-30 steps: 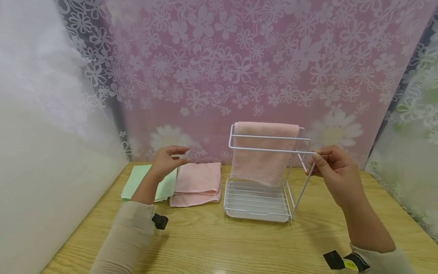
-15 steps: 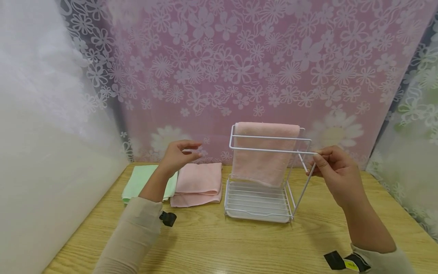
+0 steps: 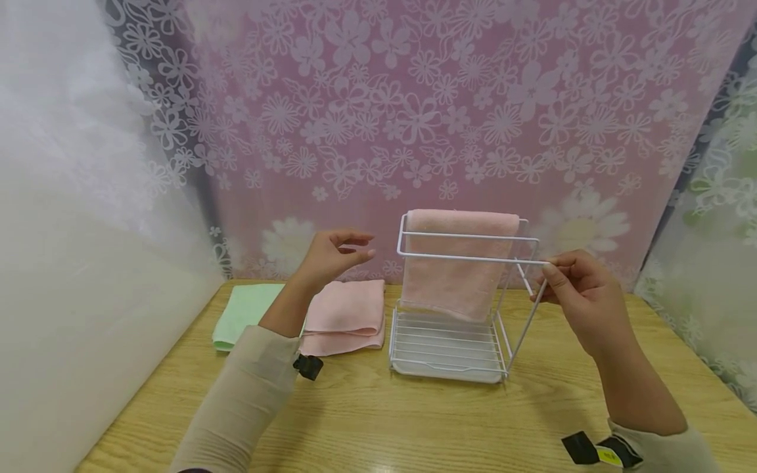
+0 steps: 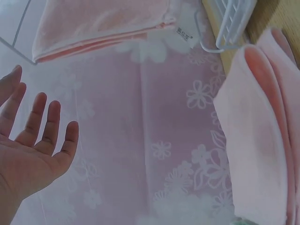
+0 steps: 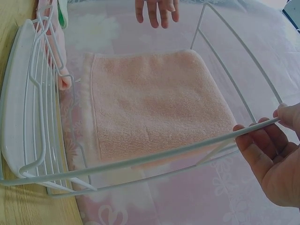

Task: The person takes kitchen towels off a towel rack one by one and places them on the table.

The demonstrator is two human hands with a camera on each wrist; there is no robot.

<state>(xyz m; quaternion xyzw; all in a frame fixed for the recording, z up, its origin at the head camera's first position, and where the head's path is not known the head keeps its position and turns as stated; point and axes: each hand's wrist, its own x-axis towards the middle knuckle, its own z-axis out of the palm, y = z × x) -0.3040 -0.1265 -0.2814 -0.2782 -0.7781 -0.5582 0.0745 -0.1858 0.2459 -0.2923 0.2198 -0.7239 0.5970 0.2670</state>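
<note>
A white wire rack (image 3: 449,364) with a tray at its base stands on the table. Over its rear top bar hangs a pink towel (image 3: 455,282). My right hand (image 3: 582,295) pinches the rack's upper right front corner between thumb and fingers, as the right wrist view (image 5: 276,150) also shows. My left hand (image 3: 337,256) is in the air left of the rack, thumb and fingers apart, holding nothing. Below it lies a folded pink towel (image 3: 345,315). Further left is a folded green towel (image 3: 245,312), partly hidden by my left forearm.
The wooden table (image 3: 414,427) runs back to a pink flowered curtain (image 3: 367,131). A whitish panel (image 3: 89,230) stands along the left side, and a flowered sheet (image 3: 710,230) along the right. Each wrist carries a small black strap mount (image 3: 309,366).
My left hand has moved right and slightly up, from above the green towel past the folded pink one, toward the rack. My right hand keeps its pinch on the rack corner.
</note>
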